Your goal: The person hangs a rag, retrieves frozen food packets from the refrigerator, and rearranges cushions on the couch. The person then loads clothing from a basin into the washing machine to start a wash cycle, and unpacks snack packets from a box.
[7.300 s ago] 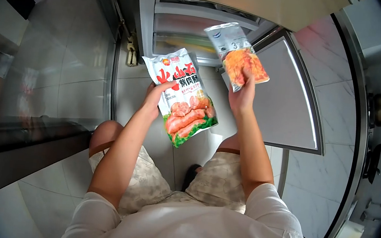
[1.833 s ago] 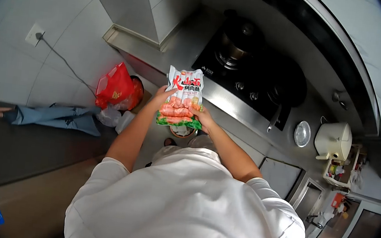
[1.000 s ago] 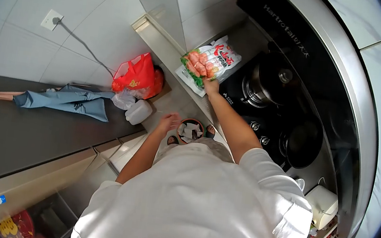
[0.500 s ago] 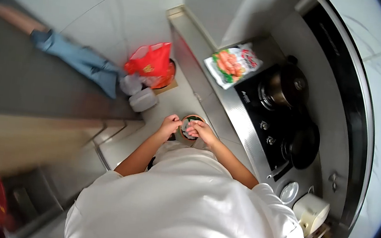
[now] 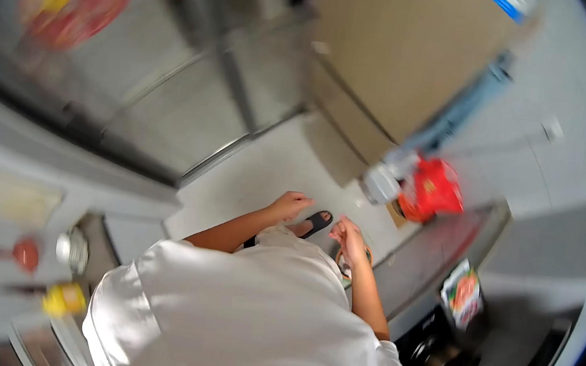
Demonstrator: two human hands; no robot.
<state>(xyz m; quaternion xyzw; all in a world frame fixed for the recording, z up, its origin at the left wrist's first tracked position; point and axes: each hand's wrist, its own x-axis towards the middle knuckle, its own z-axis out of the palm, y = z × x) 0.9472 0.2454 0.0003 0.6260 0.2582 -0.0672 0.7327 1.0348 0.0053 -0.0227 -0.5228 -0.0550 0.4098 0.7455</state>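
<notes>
In front of the white shirt [image 5: 256, 303], my left hand [image 5: 292, 205] hovers over the pale floor with its fingers loosely curled in. Nothing shows between them. My right hand [image 5: 350, 238] is also closed, fingers bent toward the palm, with no object visible in it. Below and partly behind the right wrist stands a small round bin [image 5: 369, 254] with an orange rim, mostly covered by the forearm. A dark sandal [image 5: 320, 221] on a foot shows between the two hands.
A red bag [image 5: 435, 189] and clear plastic containers [image 5: 381, 185] sit on the floor ahead right. A food packet [image 5: 463, 295] and a pot [image 5: 437, 363] are on the counter at right. A tan panel [image 5: 396, 57] rises ahead; a sliding door track [image 5: 224, 149] crosses the floor left.
The view has swung left, so the stove and red bag now lie farther right. My hands have moved apart and the left one is away from the bin.
</notes>
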